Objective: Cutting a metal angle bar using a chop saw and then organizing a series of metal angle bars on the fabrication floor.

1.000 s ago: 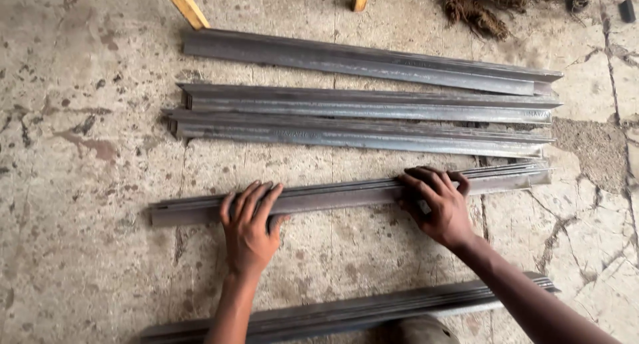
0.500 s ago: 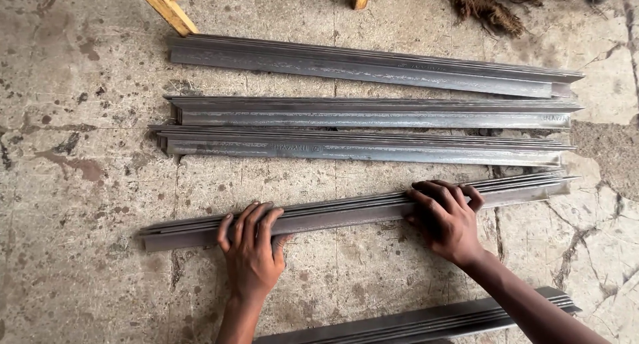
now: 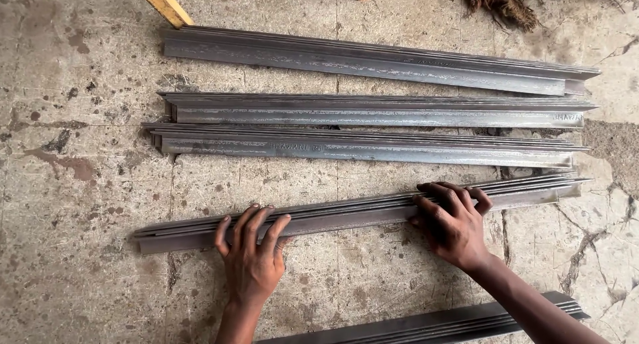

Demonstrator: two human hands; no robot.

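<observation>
Bare cracked grey concrete floor point(image 3: 80, 204) lies open left of the long grey steel angle-bar bundle point(image 3: 353, 211), and in the strip between it and the three stacked grey bar bundles point(image 3: 366, 147) above; another bundle point(image 3: 432, 327) blocks below.
</observation>
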